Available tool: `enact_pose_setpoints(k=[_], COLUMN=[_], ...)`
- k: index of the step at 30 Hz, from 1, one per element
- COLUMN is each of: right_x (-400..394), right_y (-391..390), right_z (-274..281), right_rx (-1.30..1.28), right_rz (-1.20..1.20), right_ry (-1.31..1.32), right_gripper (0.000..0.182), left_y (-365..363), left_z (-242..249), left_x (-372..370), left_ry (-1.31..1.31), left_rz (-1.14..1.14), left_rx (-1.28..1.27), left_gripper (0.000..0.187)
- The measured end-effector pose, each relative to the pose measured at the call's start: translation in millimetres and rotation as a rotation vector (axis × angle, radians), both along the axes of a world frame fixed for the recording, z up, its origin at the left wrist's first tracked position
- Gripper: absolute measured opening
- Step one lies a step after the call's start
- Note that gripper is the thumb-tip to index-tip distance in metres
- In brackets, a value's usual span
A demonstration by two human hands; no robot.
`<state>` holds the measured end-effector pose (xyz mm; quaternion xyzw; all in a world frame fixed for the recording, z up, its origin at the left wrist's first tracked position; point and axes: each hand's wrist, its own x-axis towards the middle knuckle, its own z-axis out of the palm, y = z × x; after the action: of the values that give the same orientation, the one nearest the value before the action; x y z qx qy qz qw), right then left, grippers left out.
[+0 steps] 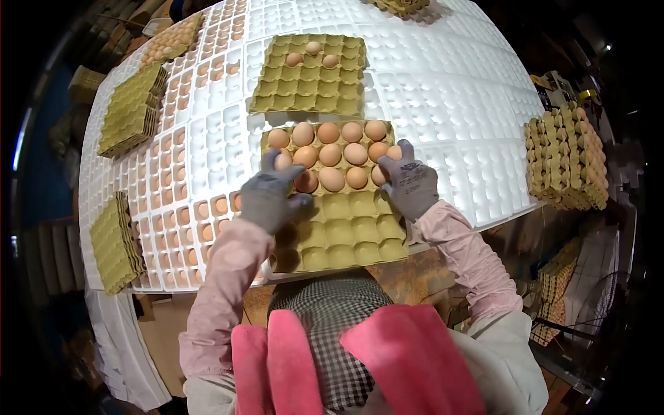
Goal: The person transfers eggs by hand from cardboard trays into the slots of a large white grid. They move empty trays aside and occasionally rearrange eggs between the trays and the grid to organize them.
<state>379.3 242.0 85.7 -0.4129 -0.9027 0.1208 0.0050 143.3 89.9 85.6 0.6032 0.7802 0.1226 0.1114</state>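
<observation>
A moulded pulp egg tray (353, 235) lies in front of me, its far rows filled with brown eggs (330, 153) and its near cups bare. My left hand (273, 197), in a grey glove, is at the tray's left side, with fingers closed around an egg (283, 160) at the edge. At the right side, my gloved right hand (411, 181) has thumb and index finger around another egg (394, 152). Just beyond lies a second pulp tray (308, 83) with three eggs near its far end.
White plastic egg trays (449, 104) cover the table, those on the left holding eggs (169, 235). Stacks of pulp trays (131, 111) stand along the left side, one (114, 245) near the front. A tall stack (564, 159) with eggs stands at the right edge.
</observation>
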Motion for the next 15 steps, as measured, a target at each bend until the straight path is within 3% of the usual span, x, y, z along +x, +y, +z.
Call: enact_pose_setpoints(k=[2, 4, 6, 8, 9, 12, 14, 15], right_x=[15.1, 30.8, 30.1, 10.5, -2.9, -80.0, -137.0, -165.6], right_y=[12.0, 9.8, -7.9, -21.7, -30.9, -68.5, -85.1, -89.9], right_z=[0.9, 12.1, 14.0, 11.8, 7.1, 22.5, 37.1, 22.7], right_rx=[-0.117, -0.858, -1.216, -1.816, -1.83, -1.446, -1.188, -0.831], right_rz=[-0.017, -0.288, -0.395, -0.387, -0.378, -0.144, -0.047, 0.139], right_ry=[0.219, 0.739, 1.153, 1.4, 1.331, 0.991, 0.699, 0.688], right_gripper=[0.046, 0.05, 0.05, 0.053, 0.055, 0.043, 0.04, 0.043], left_y=[19.1, 18.8, 11.4, -11.3, -29.4, -77.9, -90.4, -85.4], left_z=[-8.2, -14.5, -10.4, -16.9, -20.9, -52.6, -56.3, -63.6], left_x=[16.9, 18.5, 12.9, 2.1, -10.2, -69.6, -119.5, -138.0], left_ry=[0.111, 0.123, -0.039, -0.364, -0.466, -0.713, -0.348, -0.224], left_rz=[0.014, 0.03, 0.059, 0.216, 0.303, 0.569, 0.692, 0.669], left_rx=[-0.177, -0.136, -0.033, 0.264, 0.36, 0.532, 0.379, 0.249], left_gripper=[0.051, 0.049, 0.049, 0.048, 0.047, 0.048, 0.05, 0.049])
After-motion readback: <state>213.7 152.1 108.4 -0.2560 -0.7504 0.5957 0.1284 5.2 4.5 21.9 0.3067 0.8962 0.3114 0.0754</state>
